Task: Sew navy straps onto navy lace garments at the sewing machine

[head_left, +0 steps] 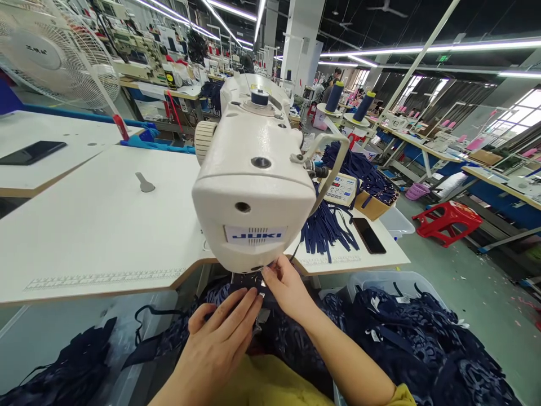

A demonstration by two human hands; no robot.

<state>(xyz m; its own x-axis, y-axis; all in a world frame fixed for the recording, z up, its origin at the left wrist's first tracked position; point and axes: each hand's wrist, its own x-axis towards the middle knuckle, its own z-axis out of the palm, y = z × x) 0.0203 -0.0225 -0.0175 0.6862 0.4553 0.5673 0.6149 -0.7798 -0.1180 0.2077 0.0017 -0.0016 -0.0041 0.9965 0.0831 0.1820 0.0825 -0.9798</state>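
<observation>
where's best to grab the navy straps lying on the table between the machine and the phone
Probably by the loose ends of the navy straps, pinched from above and the front right: they fan out flat toward the front edge of the tabletop. The sewing machine crowds their left side, and the control box stands behind them.

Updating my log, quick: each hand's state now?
Left hand: open, laid on dark fabric.
Right hand: partly curled by the JUKI sewing machine head; grip can't be told.

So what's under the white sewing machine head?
Dark fabric shows below its front edge, the left hand resting on it, the right hand close by. The machine head covers whatever lies deeper.
</observation>
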